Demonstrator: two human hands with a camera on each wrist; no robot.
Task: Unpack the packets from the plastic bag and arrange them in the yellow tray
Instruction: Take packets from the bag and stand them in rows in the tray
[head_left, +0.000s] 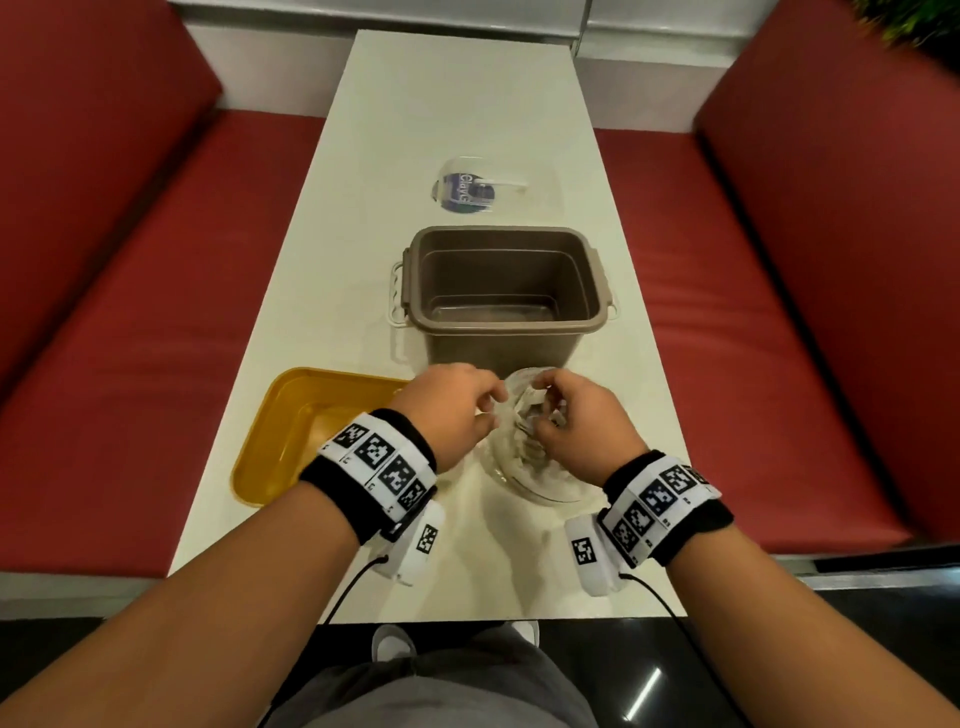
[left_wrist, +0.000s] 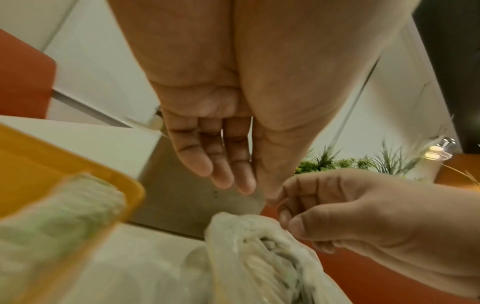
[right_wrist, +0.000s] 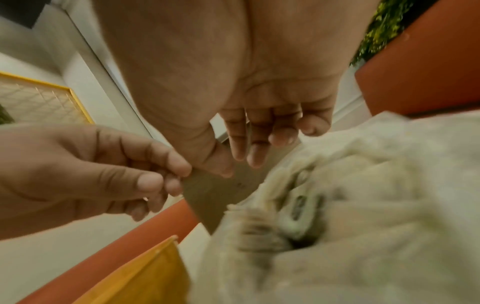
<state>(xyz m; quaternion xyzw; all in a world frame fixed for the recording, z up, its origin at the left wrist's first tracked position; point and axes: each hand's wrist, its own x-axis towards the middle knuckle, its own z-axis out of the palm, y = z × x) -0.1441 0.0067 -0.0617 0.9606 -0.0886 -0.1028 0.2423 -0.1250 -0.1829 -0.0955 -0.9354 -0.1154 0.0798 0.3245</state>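
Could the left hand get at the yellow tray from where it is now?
Probably yes. The left hand is at the mouth of the plastic bag, and the yellow tray lies right beside it on the same side, open-topped, with nothing between them. It would first have to let go of the bag.

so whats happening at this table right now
A person is working both hands at the mouth of a clear plastic bag of packets on the white table. The left hand and right hand each pinch the bag's top edge. The yellow tray sits just left of it, with a brown bin behind.
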